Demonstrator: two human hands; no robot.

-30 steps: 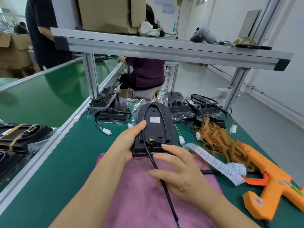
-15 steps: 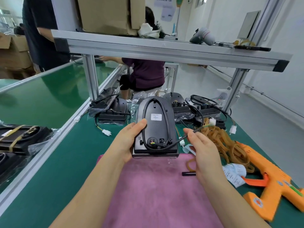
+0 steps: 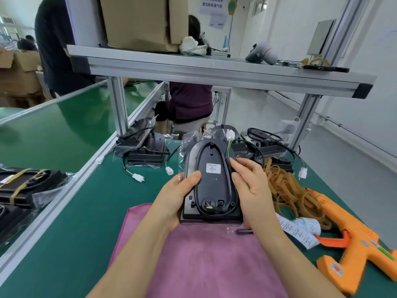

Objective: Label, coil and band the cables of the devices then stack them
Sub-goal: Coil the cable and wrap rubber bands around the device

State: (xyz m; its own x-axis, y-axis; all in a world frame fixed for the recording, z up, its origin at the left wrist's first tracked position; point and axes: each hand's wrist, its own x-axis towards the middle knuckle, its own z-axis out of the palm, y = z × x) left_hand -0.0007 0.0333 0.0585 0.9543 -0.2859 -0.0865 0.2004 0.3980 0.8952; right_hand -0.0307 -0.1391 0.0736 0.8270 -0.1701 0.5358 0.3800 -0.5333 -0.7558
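Within the last second the thin black cable [image 3: 196,166] has been taken from trailing over the pink cloth [image 3: 204,254] and laid in one loop around the raised oval on the dark grey plastic device [image 3: 211,186]. Its white plug connector [image 3: 229,134] now stands past the far end. The device is held tilted above the cloth's far edge: its left rim is gripped by the left hand [image 3: 178,196], thumb across the back, while its right rim and the cable there are clasped by the right hand [image 3: 251,188]. Coiling is judged nearly done (banding not yet).

On the green bench mat [image 3: 86,211] lie tan rubber bands [image 3: 285,186], a white printed label strip [image 3: 300,231], an orange glue gun [image 3: 354,239] and bagged black devices [image 3: 146,147]. An aluminium shelf [image 3: 214,69] spans overhead; a seated person [image 3: 191,102] is seen beyond.
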